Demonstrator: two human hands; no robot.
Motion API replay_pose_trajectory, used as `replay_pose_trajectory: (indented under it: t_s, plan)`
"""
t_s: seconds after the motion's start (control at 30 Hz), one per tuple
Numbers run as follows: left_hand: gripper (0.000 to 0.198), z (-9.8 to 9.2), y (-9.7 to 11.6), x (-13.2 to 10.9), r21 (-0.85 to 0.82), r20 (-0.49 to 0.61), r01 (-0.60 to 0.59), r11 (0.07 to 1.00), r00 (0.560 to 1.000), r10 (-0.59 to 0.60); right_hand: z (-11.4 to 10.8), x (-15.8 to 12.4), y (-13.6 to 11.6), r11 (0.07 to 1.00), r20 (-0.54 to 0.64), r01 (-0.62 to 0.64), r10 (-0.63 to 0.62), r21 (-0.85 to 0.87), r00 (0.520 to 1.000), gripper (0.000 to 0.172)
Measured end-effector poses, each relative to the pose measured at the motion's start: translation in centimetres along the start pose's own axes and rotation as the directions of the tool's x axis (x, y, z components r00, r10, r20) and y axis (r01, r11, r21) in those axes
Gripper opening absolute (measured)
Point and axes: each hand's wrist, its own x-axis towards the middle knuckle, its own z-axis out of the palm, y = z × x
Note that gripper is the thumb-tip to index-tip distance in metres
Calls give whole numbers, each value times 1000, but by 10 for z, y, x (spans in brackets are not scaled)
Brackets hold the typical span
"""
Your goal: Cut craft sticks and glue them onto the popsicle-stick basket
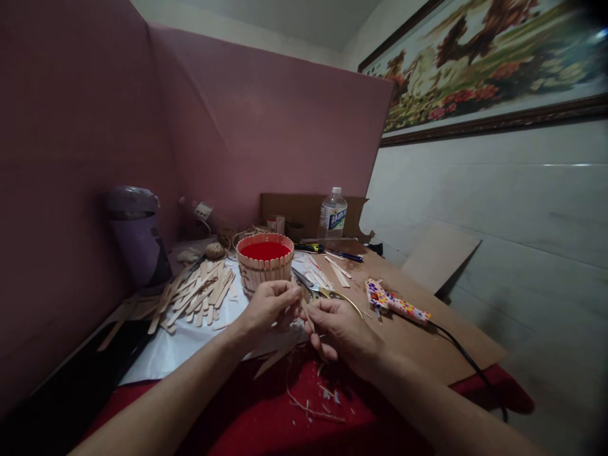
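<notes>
My left hand [274,304] is closed, thumb and fingertips pinched at the upper end of a narrow wooden craft stick [308,315]. Lower down on the same stick, my right hand [342,332] grips it between thumb and curled fingers. Just beyond both hands stands a round basket [265,272] sided with upright craft sticks, a cord around it and a red inside. A pair of scissors [327,292] with gold-coloured handles lies behind my right hand, partly covered by it. Below my hands, a thin strand of twine [304,408] curves over the red cloth.
A heap of craft sticks [199,294] lies left on white sheeting. On the cardboard [427,345] at right rests a flower-patterned glue gun [396,304] with a black cord. Behind are a plastic bottle [333,215], a utility knife [308,247], a twine ball [215,251] and a purple tumbler [140,244].
</notes>
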Motion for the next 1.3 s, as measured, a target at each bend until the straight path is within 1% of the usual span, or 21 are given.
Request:
replay_pose_trajectory:
  t_s: [0.07,0.13,0.2,0.27,0.33,0.4,0.43,0.5,0.53,0.57,0.6,0.67,0.7,0.77,0.87,1.0,1.07,1.17,1.23,1.3]
  plan:
    - [28,1,1,-2,-38,17,-7,999,1000,8,2,0,-3,991,27,-88,86,97,996,21]
    - [26,2,3,-3,-65,38,-10,998,999,13,2,0,-5,977,52,-153,147,150,988,20]
    - [26,3,4,-4,-73,51,-18,997,998,22,2,1,-3,983,38,-128,124,134,992,23]
    - [26,3,6,-5,-75,41,-20,997,999,23,1,2,0,999,-36,-34,36,42,999,28]
    - [25,4,6,-5,-75,30,-20,997,999,22,0,3,3,989,-155,81,-99,-120,983,30]
    - [24,4,7,-6,-71,36,-23,997,999,25,0,3,5,938,-241,168,-246,-304,939,27]
    - [24,4,6,-6,-61,42,-29,998,999,31,0,3,5,900,-261,204,-318,-386,911,26]
    - [26,3,5,-5,-23,50,-36,999,998,37,0,3,5,831,-263,254,-421,-495,868,25]
    - [26,2,4,-5,-5,52,-35,999,998,36,1,2,5,820,-258,261,-435,-510,862,24]
    - [27,1,3,-4,9,51,-34,999,998,34,2,2,5,831,-254,255,-419,-495,872,24]
    - [27,0,1,-4,18,46,-33,999,998,33,2,2,5,858,-245,239,-379,-455,893,23]
    - [27,-1,-1,-2,14,31,-35,999,999,34,3,2,5,924,-206,187,-266,-334,942,24]
    - [27,-1,-1,-1,9,23,-34,999,999,34,3,2,5,947,-181,163,-218,-277,959,25]
    - [28,-1,-1,-1,3,14,-29,1000,999,29,3,2,5,970,-148,138,-170,-202,974,26]
    - [27,0,1,-1,-16,-3,-21,1000,1000,21,0,2,1,976,-132,123,-147,-179,980,25]
    - [27,1,4,-2,-42,-16,-31,999,999,30,-2,4,-7,952,-150,124,-171,-279,974,22]
    - [27,-1,4,-1,-43,4,-36,998,999,36,-2,6,-8,936,-152,153,-210,-316,966,24]
    - [28,-3,3,0,-58,5,-39,998,999,39,-2,10,-7,904,-108,224,-280,-364,954,25]
    - [28,-2,2,1,-65,-9,-32,997,999,31,-3,11,-5,855,-88,268,-339,-444,937,24]
    - [28,2,2,0,-67,-31,-11,998,999,9,-4,11,-3,752,-81,302,-425,-586,901,21]
